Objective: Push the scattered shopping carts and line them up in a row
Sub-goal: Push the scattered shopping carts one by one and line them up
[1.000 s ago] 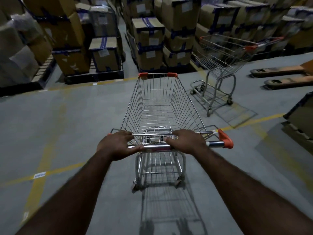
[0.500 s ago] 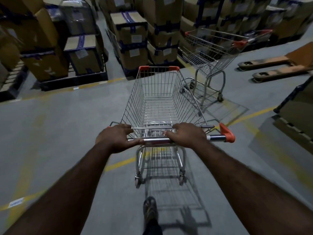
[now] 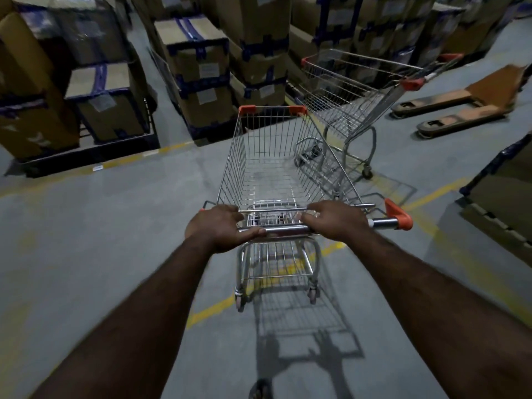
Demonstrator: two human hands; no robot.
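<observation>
Chrome handle bar (image 3: pixel 285 229): both hands grip it with fingers curled over the top. The left hand (image 3: pixel 218 226) sits near the bar's left end. The right hand (image 3: pixel 336 220) sits right of centre, leaving the orange end cap bare.
Pushed cart (image 3: pixel 259 180): straight ahead of the hands, its long axis running away from them toward the stacked boxes (image 3: pixel 198 67).
Parked cart (image 3: pixel 345 90): ahead and off to the right of the right hand. Its basket nose is near the pushed cart's front right corner, and its long axis is skewed, with the handle pointing right toward the pallet jack (image 3: pixel 460 108).
Nearer hand: the right.
Turning relation: the two long axes are not parallel, so lining them up probably means swinging the nose right or squaring the parked cart.
Change from half a second ago: the boxes and parked cart are closer, and the parked cart's wheels now show through the pushed basket. The yellow floor line (image 3: pixel 213 309) has slid back under the rear wheels. The grip is unchanged.
</observation>
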